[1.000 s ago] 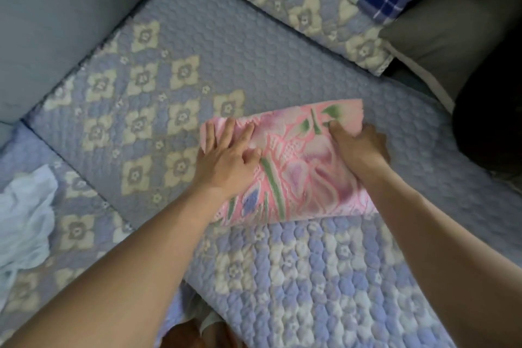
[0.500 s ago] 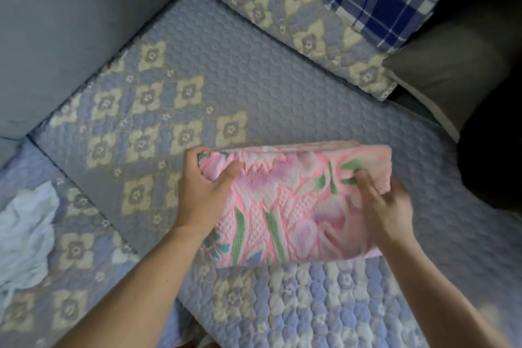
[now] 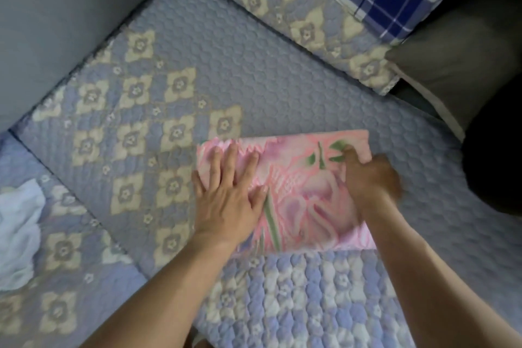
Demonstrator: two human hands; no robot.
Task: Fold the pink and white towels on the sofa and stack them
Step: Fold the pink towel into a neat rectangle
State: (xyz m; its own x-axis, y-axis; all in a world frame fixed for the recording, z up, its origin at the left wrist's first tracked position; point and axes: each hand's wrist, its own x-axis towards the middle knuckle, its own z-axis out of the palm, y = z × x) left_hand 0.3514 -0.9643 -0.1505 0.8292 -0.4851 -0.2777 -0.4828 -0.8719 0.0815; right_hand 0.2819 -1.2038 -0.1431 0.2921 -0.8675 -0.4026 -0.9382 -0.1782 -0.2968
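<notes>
**Pink towel folded and pressed flat; white towel waiting at far left**

Head view. Folded pink towel (image 3: 293,192) lying flat on the quilted sofa seat (image 3: 254,87), near its front edge. Left hand (image 3: 228,195) spread wide, fingers straight, palm down on the towel's left half: probably to flatten the fold and keep the layers from springing apart. Right hand (image 3: 370,178) blurred at the towel's right side, knuckles raised and fingers bent toward the cloth; pinching it or only pressing, cannot tell. Likely squaring up that end.

Edges and room: far edge of the towel straight, right corner close to the right hand. Bare seat beyond the towel up to the patterned back cushion (image 3: 285,3); more bare seat to the left, toward the grey armrest (image 3: 56,22). Dark cushion (image 3: 457,65) near on the right, so less room there. White towel (image 3: 17,232) crumpled, well apart at the left frame edge, not yet folded; stacking not yet possible.
</notes>
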